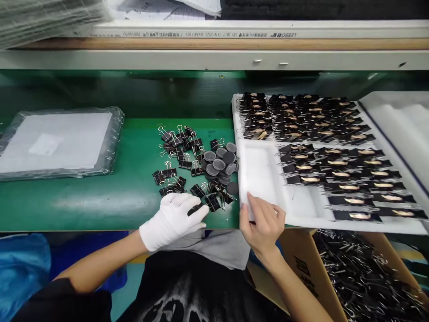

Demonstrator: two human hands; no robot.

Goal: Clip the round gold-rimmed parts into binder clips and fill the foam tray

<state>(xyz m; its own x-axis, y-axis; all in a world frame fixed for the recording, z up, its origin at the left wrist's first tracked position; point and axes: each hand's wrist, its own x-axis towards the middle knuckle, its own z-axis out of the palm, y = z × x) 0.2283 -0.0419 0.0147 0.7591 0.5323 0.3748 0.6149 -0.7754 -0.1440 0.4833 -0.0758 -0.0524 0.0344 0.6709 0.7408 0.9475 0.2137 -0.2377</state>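
Note:
My left hand, in a white glove, is at the front edge of the green table, with its fingers curled around a black binder clip. My bare right hand pinches the front left corner of the white foam tray. Rows of black clips with pale pieces in them fill the tray's back and right compartments. Left of the tray lie a heap of round dark discs and loose black binder clips. More clips lie between my two hands.
A stack of clear plastic trays with a white sheet sits at the left. Below the table at the right is a cardboard box full of black clips. A shelf edge crosses behind the table.

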